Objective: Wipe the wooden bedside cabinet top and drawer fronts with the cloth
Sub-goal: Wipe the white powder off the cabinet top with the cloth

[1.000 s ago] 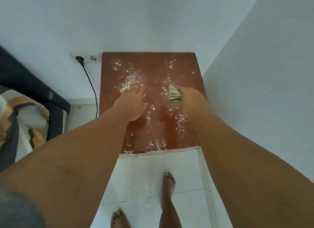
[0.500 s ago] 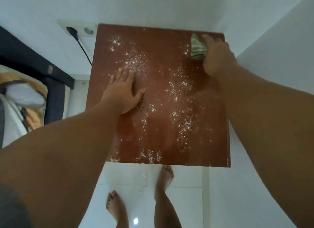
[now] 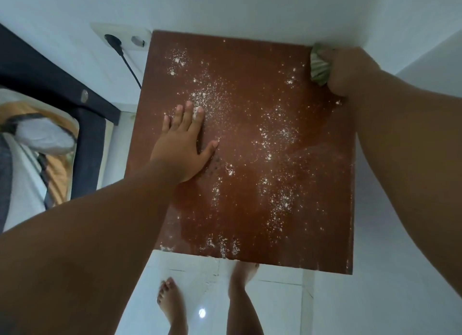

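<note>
The right hand [image 3: 350, 71] grips a bunched green cloth [image 3: 318, 66] at the far right corner of the brown cabinet top [image 3: 250, 104]. The left hand [image 3: 185, 144] lies flat, fingers spread, on it. White powder [image 3: 275, 134] speckles the wood.

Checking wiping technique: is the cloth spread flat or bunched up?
Bunched up. The cloth shows as a crumpled, pleated wad sticking out of the right hand at the cabinet top's far right corner.

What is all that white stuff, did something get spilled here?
Yes. White powder lies scattered over most of the cabinet top, thickest near the left hand. The right hand presses the cloth into the far right corner.
</note>
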